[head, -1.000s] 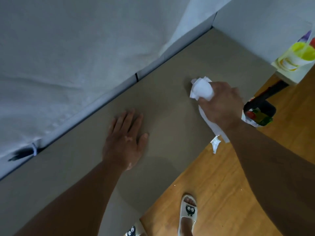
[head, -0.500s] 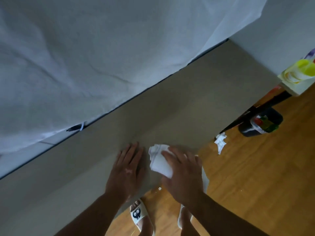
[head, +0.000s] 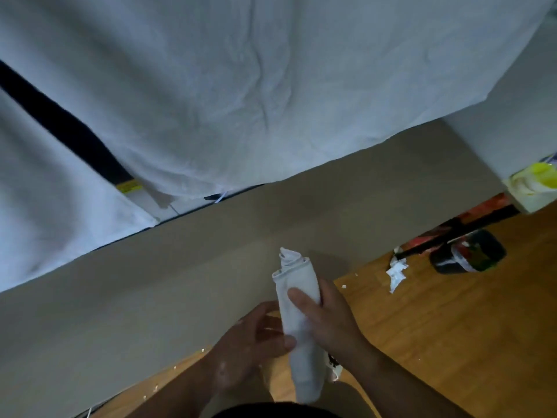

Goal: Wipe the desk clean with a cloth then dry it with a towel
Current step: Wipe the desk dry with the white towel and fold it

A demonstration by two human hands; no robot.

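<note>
A white cloth [head: 297, 300], bunched into a long roll, is lifted off the grey-brown desk [head: 150, 291] and hangs over its front edge. My right hand [head: 328, 318] grips the roll around its middle, thumb across the front. My left hand [head: 253, 342] holds the lower part of the cloth from the left, thumb pressed against it. Both hands are in front of the desk's near edge, above the wooden floor. No towel can be told apart from the cloth.
A white sheet [head: 241, 86] hangs along the back of the desk. On the wooden floor [head: 452, 327] at the right lie a crumpled paper scrap [head: 397, 271] and a dark jar [head: 468, 251]. A yellow-lidded container [head: 536, 182] stands at the far right. White crumbs dot the floor.
My right hand dragged the cloth from the far right of the desk to its near edge, then lifted it off. My left hand left the desk surface and took hold of the cloth.
</note>
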